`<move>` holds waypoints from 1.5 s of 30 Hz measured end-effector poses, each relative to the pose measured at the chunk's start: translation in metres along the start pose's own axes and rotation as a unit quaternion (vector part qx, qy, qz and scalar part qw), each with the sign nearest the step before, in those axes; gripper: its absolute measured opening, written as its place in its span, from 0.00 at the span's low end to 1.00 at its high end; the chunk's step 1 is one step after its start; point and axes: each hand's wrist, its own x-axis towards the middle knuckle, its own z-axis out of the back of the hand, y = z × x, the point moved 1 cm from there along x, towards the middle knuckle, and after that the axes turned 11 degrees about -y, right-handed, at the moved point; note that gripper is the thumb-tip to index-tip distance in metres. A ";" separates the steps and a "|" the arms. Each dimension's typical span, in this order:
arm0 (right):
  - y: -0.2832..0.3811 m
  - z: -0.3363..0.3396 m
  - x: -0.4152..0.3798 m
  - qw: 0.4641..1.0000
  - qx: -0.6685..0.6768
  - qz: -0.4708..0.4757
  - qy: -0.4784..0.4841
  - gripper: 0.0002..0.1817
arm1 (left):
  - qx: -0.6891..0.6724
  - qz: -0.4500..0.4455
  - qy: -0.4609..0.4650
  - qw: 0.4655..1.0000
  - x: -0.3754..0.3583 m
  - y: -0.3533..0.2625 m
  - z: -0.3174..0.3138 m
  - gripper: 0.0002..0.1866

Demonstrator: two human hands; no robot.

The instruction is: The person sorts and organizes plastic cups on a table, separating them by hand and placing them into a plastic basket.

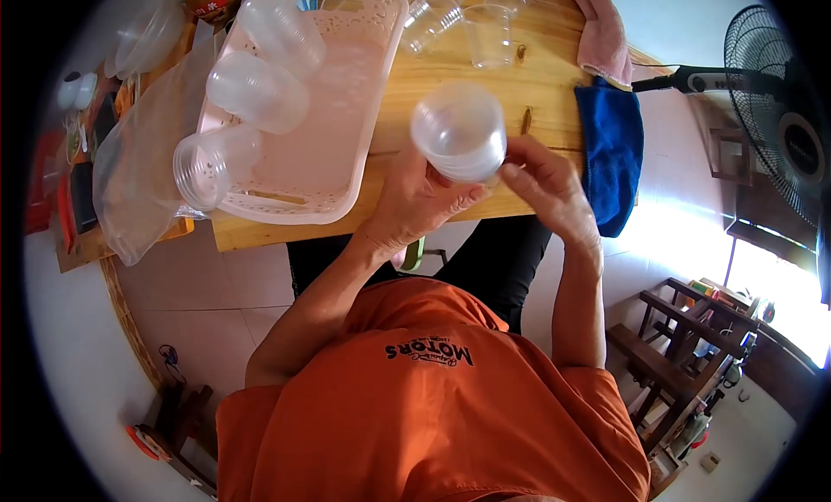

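A stack of clear plastic cups (pixel 459 131) is held up over the front edge of the wooden table. My left hand (pixel 414 197) is closed around its lower left side, with the thumb underneath. On the other side, the fingertips of my right hand (pixel 547 189) grip the rim area; part of that contact is hidden. To the left sits a pink plastic basket (pixel 353 169). Several stacks of clear cups lie along its left side, including a tilted cup stack (pixel 216 163) near the front corner.
More clear cups (pixel 489 36) stand at the back of the wooden table (pixel 415 91). A blue cloth (pixel 610 156) and a pink towel (pixel 603 35) hang over its right edge. A plastic bag (pixel 143 160) lies left of the basket. A black fan (pixel 779 112) is at far right.
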 end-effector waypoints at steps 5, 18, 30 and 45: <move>0.010 0.002 -0.004 0.997 -0.056 0.038 0.031 0.16 | 0.081 -0.020 0.026 0.996 0.000 -0.008 0.001 0.38; 0.068 0.021 0.009 0.974 -0.109 0.198 -0.031 0.08 | 0.123 -0.082 0.028 0.989 0.002 -0.003 0.002 0.44; 0.067 0.015 0.006 0.974 -0.118 0.184 0.053 0.02 | 0.180 -0.108 0.036 0.977 0.005 -0.014 0.001 0.50; 0.077 0.032 0.013 0.981 -0.107 0.150 -0.055 0.04 | 0.116 -0.049 0.039 0.991 0.004 -0.018 0.002 0.41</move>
